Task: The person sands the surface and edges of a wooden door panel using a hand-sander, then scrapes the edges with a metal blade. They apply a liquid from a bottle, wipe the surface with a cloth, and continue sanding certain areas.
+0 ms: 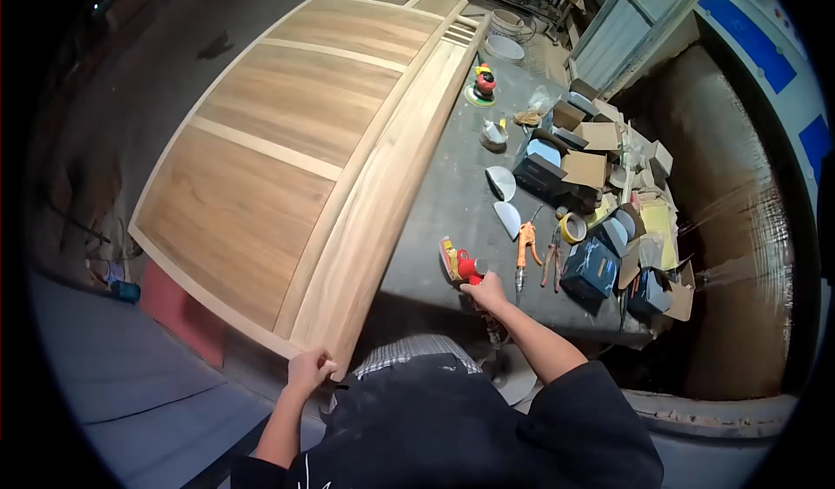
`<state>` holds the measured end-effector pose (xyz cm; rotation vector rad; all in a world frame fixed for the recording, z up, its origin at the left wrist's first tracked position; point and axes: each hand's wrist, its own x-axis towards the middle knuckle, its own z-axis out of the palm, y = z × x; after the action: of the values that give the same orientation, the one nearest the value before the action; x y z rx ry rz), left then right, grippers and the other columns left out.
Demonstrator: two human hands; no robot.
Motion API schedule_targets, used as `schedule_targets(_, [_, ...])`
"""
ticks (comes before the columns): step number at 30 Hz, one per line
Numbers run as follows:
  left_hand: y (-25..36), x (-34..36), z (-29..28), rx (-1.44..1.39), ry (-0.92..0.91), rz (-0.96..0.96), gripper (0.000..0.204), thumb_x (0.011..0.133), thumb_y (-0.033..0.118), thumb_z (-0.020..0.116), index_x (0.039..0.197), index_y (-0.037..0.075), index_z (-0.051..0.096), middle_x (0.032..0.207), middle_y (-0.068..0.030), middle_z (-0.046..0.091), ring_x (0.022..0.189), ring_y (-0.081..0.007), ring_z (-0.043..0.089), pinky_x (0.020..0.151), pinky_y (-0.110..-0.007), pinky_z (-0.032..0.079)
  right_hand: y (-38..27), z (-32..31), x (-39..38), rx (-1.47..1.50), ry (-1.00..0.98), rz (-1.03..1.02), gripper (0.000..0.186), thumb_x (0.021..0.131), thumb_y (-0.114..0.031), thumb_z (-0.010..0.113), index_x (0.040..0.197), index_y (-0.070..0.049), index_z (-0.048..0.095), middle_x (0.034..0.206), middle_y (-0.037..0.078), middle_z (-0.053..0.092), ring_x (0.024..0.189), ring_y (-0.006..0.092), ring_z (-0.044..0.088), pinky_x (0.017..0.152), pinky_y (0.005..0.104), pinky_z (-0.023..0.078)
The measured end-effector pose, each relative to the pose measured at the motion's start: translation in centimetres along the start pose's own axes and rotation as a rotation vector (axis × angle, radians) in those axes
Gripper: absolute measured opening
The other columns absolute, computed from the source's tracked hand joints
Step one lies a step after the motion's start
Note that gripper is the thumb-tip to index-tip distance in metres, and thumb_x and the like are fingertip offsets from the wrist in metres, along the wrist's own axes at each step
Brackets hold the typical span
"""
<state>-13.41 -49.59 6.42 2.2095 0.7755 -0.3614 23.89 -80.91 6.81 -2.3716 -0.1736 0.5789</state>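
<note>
A large wooden headboard-like panel (261, 202), with a curved outer edge and pale framing strips, lies flat at the left. My left hand (310, 371) is closed around its near corner, fingers curled over the edge. Over the grey worktop, my right hand (487, 292) grips a red hand sander (461, 264) with a yellowish side, held apart from the wood. A hose hangs below that hand. To its right lie an orange air blow gun (525, 244) and pliers (552, 258). Folded sanding discs (500, 183) rest farther back.
The grey worktop (439, 197) carries a red round-pad sander (484, 82), a yellow tape roll (572, 227) and several open cardboard boxes (587, 169) along its right side. White buckets (504, 49) stand at the far end. A dark brown stained panel (722, 228) rises at the right.
</note>
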Motion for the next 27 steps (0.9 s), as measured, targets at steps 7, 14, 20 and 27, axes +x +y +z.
schedule_targets(7, [4.4,-0.5,4.8,0.154,0.331,-0.085,0.027,0.075,0.029,0.083,0.085,0.006,0.073,0.073,-0.0123,0.072,0.07,-0.0308,0.072,0.067,-0.043,0.056,6.1,-2.9,9.4,-0.021,-0.158,0.091,0.041,0.072,-0.027,0.087,0.092,0.005,0.073,0.072,0.014,0.071,0.059,0.023,0.069,0.055,0.0389,0.054])
schedule_targets(14, [5.5,-0.6,8.4,0.127,0.528,-0.333,0.031,0.076,0.028,0.086,0.09,0.003,0.073,0.078,-0.0151,0.071,0.075,-0.0344,0.07,0.07,-0.044,0.054,4.4,-5.2,12.1,-0.102,-0.204,-0.02,0.061,0.063,-0.04,0.09,0.097,0.008,0.072,0.093,0.022,0.075,0.085,0.0332,0.074,0.079,0.0421,0.058])
schedule_targets(20, [6.9,-0.3,8.0,0.154,0.508,-0.425,0.033,0.076,0.027,0.087,0.092,0.003,0.07,0.078,-0.0154,0.071,0.075,-0.0349,0.07,0.07,-0.044,0.054,6.0,-3.8,10.9,-0.168,-0.052,-0.115,0.056,0.072,-0.034,0.084,0.107,0.008,0.07,0.103,0.026,0.07,0.099,0.0422,0.068,0.09,0.0472,0.055])
schedule_targets(27, [9.1,0.6,7.1,0.357,0.421,-0.417,0.036,0.074,0.03,0.089,0.084,0.003,0.067,0.077,-0.0161,0.071,0.075,-0.038,0.069,0.07,-0.048,0.053,2.2,-11.8,10.3,0.091,0.088,-0.317,0.031,0.088,-0.012,0.071,0.118,-0.003,0.068,0.111,0.018,0.069,0.102,0.0359,0.067,0.089,0.0424,0.055])
